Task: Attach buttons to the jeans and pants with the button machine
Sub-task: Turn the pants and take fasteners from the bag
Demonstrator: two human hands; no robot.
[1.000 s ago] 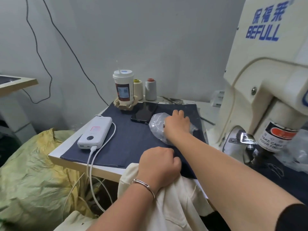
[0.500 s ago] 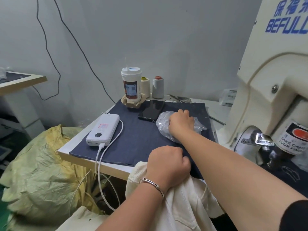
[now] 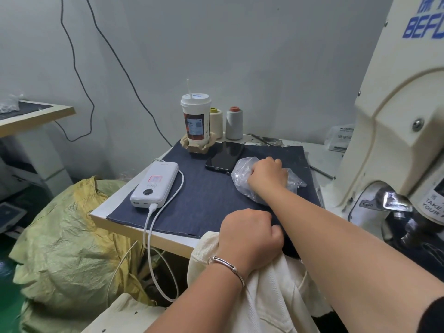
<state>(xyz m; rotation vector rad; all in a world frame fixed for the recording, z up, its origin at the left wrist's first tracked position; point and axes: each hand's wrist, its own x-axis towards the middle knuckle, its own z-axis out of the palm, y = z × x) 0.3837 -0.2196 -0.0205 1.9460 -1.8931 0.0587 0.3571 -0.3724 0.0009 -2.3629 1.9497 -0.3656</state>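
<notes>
Head view:
Right hand (image 3: 266, 175): fingers curled into clear plastic bag (image 3: 242, 169) on desk (image 3: 115, 207), likely fetching a button.
Left hand (image 3: 249, 236): fisted on cream pants (image 3: 271, 289) at desk edge.
Button machine (image 3: 394, 131): idle, right.
Progress: no button pressed on yet.

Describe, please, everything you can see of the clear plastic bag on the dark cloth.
The clear plastic bag is thin, crinkled and glossy, lying slumped on the dark blue cloth that covers the table. It sits just right of the black phone, nearly touching it. The right hand rests on top with fingers curled into it, hiding its middle; film bulges out on both sides. Its contents cannot be made out.
</notes>
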